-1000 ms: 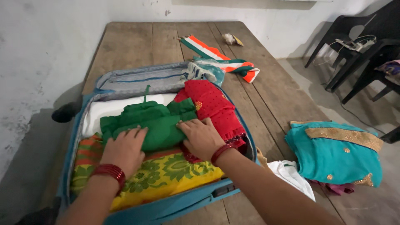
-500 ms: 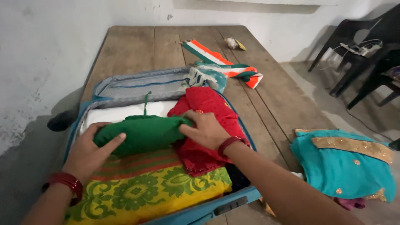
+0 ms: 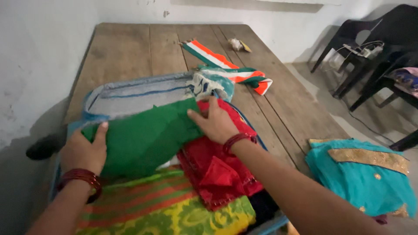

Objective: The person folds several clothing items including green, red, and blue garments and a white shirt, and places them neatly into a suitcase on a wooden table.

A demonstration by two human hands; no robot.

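Note:
A blue suitcase [image 3: 130, 91] lies open on the wooden table [image 3: 126, 48]. Both hands hold a green garment [image 3: 139, 139] raised over its far half. My left hand [image 3: 82, 150] grips the garment's left end, and my right hand [image 3: 217, 122] grips its right end, just above a red dotted garment [image 3: 217, 169]. Under them lies a yellow and green patterned cloth with orange stripes [image 3: 165, 209]. Both wrists wear red bangles.
A striped orange, white and green cloth [image 3: 226, 65] lies on the table behind the suitcase, with a patterned teal cloth [image 3: 209, 82] at the lid's corner. A folded teal garment with gold trim [image 3: 365, 174] sits at the right. Black chairs [image 3: 374, 48] stand further right.
The green garment went from flat, to rolled, to lifted and spread toward the far side of the suitcase. Both hands moved up and away with it. The white cloth beneath is now covered.

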